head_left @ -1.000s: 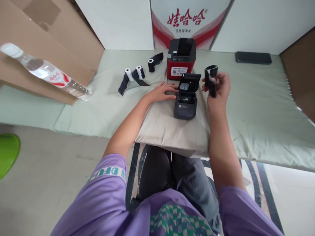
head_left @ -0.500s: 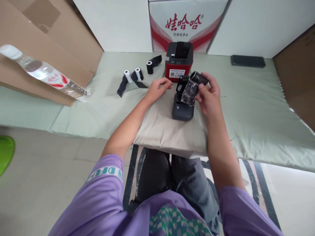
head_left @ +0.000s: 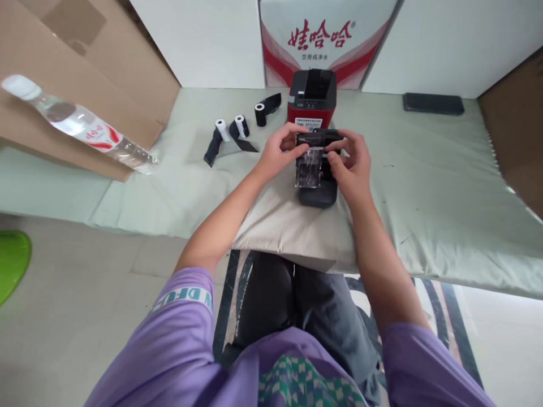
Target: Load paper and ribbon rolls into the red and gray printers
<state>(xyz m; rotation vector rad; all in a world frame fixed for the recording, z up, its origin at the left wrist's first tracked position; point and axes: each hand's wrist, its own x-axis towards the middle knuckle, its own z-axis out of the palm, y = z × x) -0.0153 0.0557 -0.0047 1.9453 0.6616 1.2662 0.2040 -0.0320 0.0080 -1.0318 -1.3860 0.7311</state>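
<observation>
A black roll (head_left: 309,139) of shiny film-like tape lies sideways between my two hands. Its loose crinkled end (head_left: 308,170) hangs down toward me. My left hand (head_left: 283,150) grips the roll's left end between thumb and fingers. At the other end, my right hand (head_left: 351,164) is closed with thumb and fingertips on it. Just beneath is a small dark label printer (head_left: 319,196) with its lid raised, partly covered by the roll and hands. Behind it stands a red and black printer (head_left: 313,93).
Two white-cored rolls (head_left: 222,130) with black tails and a black roll (head_left: 260,115) stand left on the green cloth (head_left: 178,192). A water bottle (head_left: 85,124) leans across a cardboard box (head_left: 106,56). A black phone-like slab (head_left: 433,104) lies back right.
My left hand has risen to the right and taken hold of the roll's left end. The roll has moved left and turned level, its loose end now hanging straight down.
</observation>
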